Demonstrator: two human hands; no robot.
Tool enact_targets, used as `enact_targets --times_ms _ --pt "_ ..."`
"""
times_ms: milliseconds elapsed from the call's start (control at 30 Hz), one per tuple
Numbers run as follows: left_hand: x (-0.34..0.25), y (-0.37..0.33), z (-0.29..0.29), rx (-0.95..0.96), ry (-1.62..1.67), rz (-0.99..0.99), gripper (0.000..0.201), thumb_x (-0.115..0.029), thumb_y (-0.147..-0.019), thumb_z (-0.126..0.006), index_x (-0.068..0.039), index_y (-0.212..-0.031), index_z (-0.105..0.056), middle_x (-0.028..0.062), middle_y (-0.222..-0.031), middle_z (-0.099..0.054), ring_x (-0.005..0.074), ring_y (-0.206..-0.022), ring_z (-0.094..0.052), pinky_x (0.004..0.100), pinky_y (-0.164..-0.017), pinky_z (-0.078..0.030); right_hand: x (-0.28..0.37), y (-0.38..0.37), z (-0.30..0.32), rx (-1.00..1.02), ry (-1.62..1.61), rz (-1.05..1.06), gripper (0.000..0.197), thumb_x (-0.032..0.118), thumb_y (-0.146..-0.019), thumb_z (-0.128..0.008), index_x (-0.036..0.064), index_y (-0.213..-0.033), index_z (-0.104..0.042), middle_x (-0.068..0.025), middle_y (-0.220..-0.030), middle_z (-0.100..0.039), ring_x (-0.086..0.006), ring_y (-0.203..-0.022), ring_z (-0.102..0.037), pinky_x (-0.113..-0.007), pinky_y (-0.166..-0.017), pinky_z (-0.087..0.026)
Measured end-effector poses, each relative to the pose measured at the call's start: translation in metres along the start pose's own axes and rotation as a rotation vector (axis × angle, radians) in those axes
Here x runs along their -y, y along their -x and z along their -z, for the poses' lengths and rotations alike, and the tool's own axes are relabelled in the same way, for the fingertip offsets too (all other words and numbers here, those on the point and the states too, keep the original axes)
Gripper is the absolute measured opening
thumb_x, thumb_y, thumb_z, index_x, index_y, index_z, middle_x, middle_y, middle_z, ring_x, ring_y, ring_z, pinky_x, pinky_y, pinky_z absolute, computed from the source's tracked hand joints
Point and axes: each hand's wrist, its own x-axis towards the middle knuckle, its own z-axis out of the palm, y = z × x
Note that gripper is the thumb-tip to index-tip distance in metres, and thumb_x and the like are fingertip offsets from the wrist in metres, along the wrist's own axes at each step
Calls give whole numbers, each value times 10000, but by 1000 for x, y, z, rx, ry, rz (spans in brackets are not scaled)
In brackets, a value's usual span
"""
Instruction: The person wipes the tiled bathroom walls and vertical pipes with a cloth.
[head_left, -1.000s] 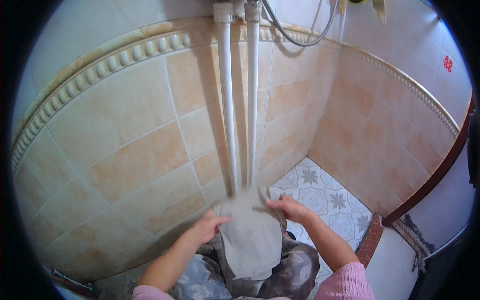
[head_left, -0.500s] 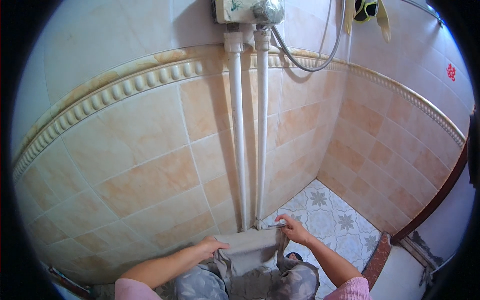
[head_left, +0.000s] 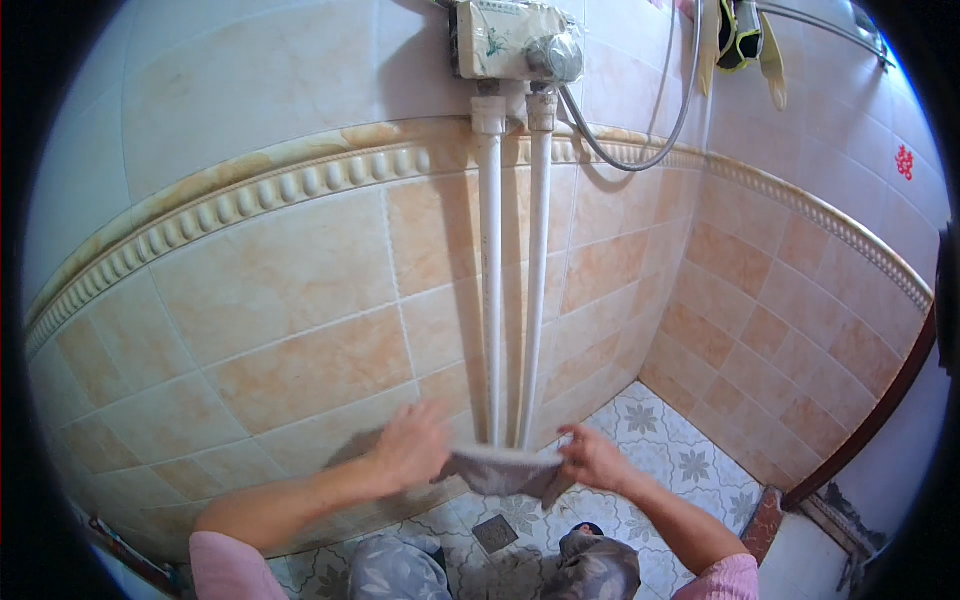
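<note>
A grey cloth (head_left: 507,473) is stretched between my two hands in the air, low in front of the white pipes. My left hand (head_left: 412,447) is smeared by motion, its fingers closed at the cloth's left end. At the other end, my right hand (head_left: 594,460) pinches the cloth between thumb and fingers. The middle of the cloth sags and its lower edge is bunched. Below it, my knees in grey patterned trousers (head_left: 400,568) show above the tiled floor.
Two white pipes (head_left: 491,300) run down the tiled wall from a boxy water unit (head_left: 515,42). A grey shower hose (head_left: 640,165) loops beside it. Gloves (head_left: 740,40) hang at upper right. A square floor drain (head_left: 494,534) lies between my feet; a raised reddish sill (head_left: 762,525) stands at right.
The cloth has lifted off my lap and is now bunched narrower, uncovering the floor drain. My left hand has risen and moved quickly; my right hand has shifted only slightly. The view has tilted upward.
</note>
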Motion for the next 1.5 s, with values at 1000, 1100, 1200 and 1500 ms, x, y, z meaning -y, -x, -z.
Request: enact_targets --times_ms 1000,1100,1200,1500 --pt "16 -161 60 -644 -205 -249 255 -32 -740 -563 -65 -992 -566 141 -966 -509 314 -967 -530 389 -797 -491 67 -182 131 -985 -131 40 259 -65 -662 -505 22 -905 -490 -187 -828 -531 -359 -783 -532 -404 -721 -438" --pt "15 -210 100 -959 -353 -372 204 -69 -771 -576 -68 -969 -528 151 -1091 -505 317 -1064 -516 398 -913 -447 86 -203 176 -1234 0 157 276 -58 -689 -540 26 -945 -479 -183 -921 -520 -338 -849 -519 -386 -743 -433" --pt "14 -245 105 -1063 -524 -216 174 -94 -816 -522 -74 -989 -515 169 -1187 -499 311 -1160 -486 388 -954 -417 81 -231 195 -1291 151 489 375 -13 -753 -596 33 -1104 -471 -184 -1009 -518 -348 -927 -505 -388 -815 -429" --pt "12 -194 -13 -565 -485 -256 226 -129 -786 -526 -55 -996 -568 153 -1198 -518 300 -1112 -509 390 -880 -433 17 -188 89 -786 -1042 240 251 45 -839 -574 -8 -1075 -507 -95 -1024 -569 -243 -978 -531 -325 -866 -419"
